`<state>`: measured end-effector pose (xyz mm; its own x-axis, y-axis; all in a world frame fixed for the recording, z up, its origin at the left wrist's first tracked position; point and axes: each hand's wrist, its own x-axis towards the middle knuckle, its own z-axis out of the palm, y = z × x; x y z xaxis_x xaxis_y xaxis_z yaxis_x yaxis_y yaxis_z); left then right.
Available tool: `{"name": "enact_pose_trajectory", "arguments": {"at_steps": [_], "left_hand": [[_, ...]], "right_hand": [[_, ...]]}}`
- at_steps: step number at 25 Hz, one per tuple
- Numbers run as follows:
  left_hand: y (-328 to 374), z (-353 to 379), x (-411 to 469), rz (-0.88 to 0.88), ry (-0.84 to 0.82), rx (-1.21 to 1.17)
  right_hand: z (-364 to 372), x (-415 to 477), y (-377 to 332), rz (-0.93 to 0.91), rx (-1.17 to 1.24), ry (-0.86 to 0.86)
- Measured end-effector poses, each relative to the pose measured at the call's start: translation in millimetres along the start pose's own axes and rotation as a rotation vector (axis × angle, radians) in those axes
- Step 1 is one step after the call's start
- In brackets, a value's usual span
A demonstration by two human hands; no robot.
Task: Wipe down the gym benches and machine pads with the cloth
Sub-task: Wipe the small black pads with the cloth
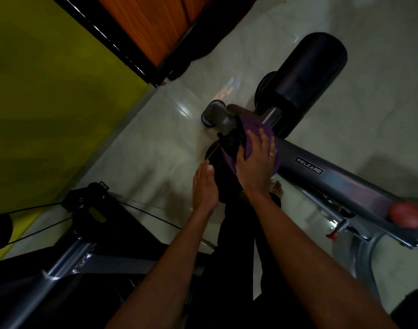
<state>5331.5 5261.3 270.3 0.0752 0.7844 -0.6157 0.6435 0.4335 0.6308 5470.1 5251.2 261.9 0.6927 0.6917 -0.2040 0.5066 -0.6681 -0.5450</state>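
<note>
right hand (256,162) – flat, fingers spread | purple cloth (255,129) – pressed beneath it

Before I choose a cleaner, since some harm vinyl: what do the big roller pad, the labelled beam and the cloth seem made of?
Roller pad: probably foam under matte black vinyl; smooth, dull skin, though dim light leaves that open.
Labelled beam: grey painted or coated metal, with a soft sheen.
Cloth: purple soft fabric, perhaps microfibre; it drapes under the right hand.

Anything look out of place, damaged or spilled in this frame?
Nothing stands out. The right hand presses a purple cloth on the grey metal machine arm; the left hand steadies a black pad. The pale tiled floor shows no spill.
</note>
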Motion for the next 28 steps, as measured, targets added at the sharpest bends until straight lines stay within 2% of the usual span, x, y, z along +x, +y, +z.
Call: {"name": "enact_pose_trajectory", "arguments": {"at_steps": [3,6,8,10,12,15,17,19,22,24,26,28], "left_hand": [[-1.8,-5.9,38.6,-0.205,-0.03,-0.014],[3.9,-6.0,47.6,-0.348,-0.084,-0.097],[10.7,-3.5,28.4,-0.321,-0.015,-0.146],[18.8,3.8,3.3,-0.19,0.102,-0.112],[24.0,12.0,-20.1,-0.092,0.127,-0.011],[20.0,16.9,-28.5,-0.005,0.074,0.061],[10.4,11.1,-6.6,-0.032,0.067,-0.044],[-4.7,2.3,24.4,-0.195,0.073,-0.19],[-2.6,-0.9,36.2,-0.341,-0.003,-0.271],[11.8,-0.8,14.5,-0.282,0.041,-0.235],[14.9,6.1,-6.5,-0.159,0.127,-0.228],[13.8,16.1,-28.4,-0.076,0.156,-0.146]], "right_hand": [[11.0,-62.1,10.7,-0.001,0.012,0.043],[27.3,-125.3,9.5,-0.164,-0.095,-0.077],[28.1,-118.7,4.5,-0.382,-0.164,-0.164],[17.8,-73.7,-0.3,-0.553,-0.222,-0.159],[6.4,-27.0,3.9,-0.508,-0.233,-0.08],[-3.0,-3.0,17.3,-0.075,0.004,-0.051],[1.9,-29.4,19.4,0.076,0.192,-0.034],[11.6,-73.1,20.9,0.037,0.178,-0.039],[26.9,-137.6,17.9,-0.213,0.013,-0.13],[28.1,-136.4,12.6,-0.381,-0.049,-0.155],[21.7,-97.7,9.6,-0.481,-0.128,-0.153],[10.9,-52.2,12.5,-0.429,-0.151,-0.105]]}}
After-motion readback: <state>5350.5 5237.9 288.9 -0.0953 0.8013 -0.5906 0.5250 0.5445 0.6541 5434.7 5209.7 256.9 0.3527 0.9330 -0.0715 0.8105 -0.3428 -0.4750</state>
